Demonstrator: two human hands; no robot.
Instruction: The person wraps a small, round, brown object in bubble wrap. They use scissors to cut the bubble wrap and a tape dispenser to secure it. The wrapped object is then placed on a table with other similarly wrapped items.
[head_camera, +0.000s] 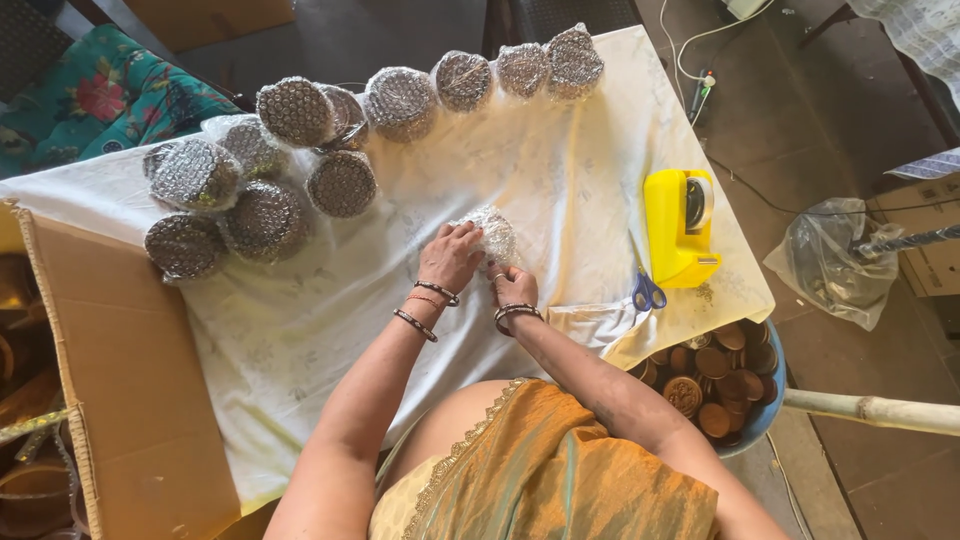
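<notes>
Head view looks straight down on a table draped in a white cloth (330, 330). Across its far edge runs a curved row of round bundles in bubble wrap (400, 100), dark discs showing through the film; I count about 6 there, with about 6 more bunched at the far left (265, 215). At the cloth's middle lies 1 small bubble-wrapped bundle (492, 232), paler than the rest, and both hands are on it.

Left hand (450, 255) lies over the bundle's near-left side, fingers curled down onto the wrap and gripping it. Right hand (512, 287) sits just beside it at the near-right, fingers bent up against the bundle's lower edge; it touches the wrap, though how firmly it grips I cannot tell. Both wrists carry dark bangles, and the forearms reach in from the bottom of the frame over a mustard-coloured garment.

Right of the hands stands a yellow tape dispenser (680, 225), with blue-handled scissors (648, 292) just beside its near end. Below the table's right corner a blue tub (765, 405) holds brown round discs (715, 375). An open cardboard box (130, 380) sits at the left. Farther right on the grey tiled floor lie a clear plastic bag (830, 260) and a white cable (700, 45).
</notes>
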